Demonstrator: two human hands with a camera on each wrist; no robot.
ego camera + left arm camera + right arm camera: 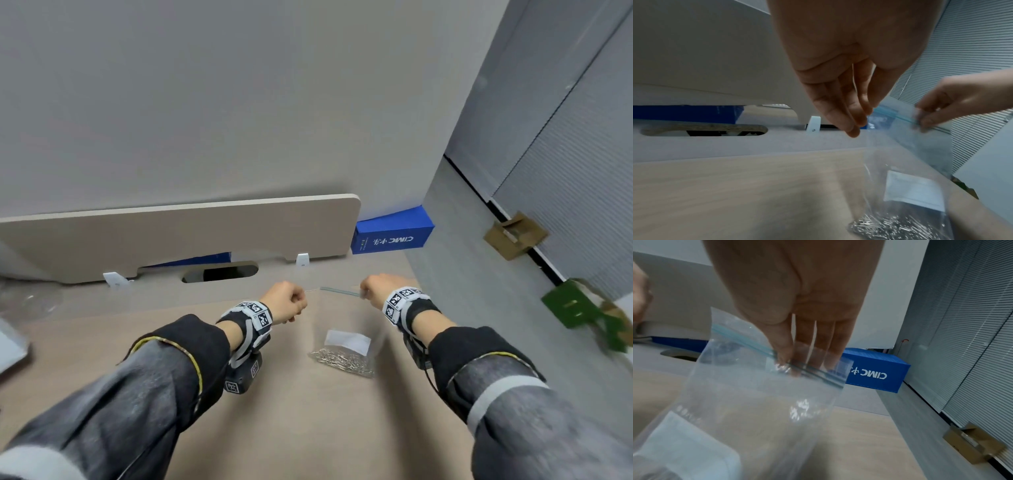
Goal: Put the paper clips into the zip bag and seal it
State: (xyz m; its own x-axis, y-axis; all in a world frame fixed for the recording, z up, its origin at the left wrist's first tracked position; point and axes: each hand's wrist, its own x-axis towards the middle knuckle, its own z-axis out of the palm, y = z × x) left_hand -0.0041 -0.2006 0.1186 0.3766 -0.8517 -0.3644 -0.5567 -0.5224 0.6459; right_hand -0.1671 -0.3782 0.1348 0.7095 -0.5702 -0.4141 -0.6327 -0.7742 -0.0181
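Head view: both hands, left hand [286, 301] and right hand [376, 289], pinch zip bag [346, 329] top corners

Blue box [392, 235] beside the desk partition, side panel printed in white "CIMC" followed by two Chinese characters, appearing upside down in the head view; white label [348, 341] on the zip bag [346, 329], nothing legible.

Clear zip bag [346, 318] with blue-green seal strip, silver paper clips [342, 362], blue box [394, 236].
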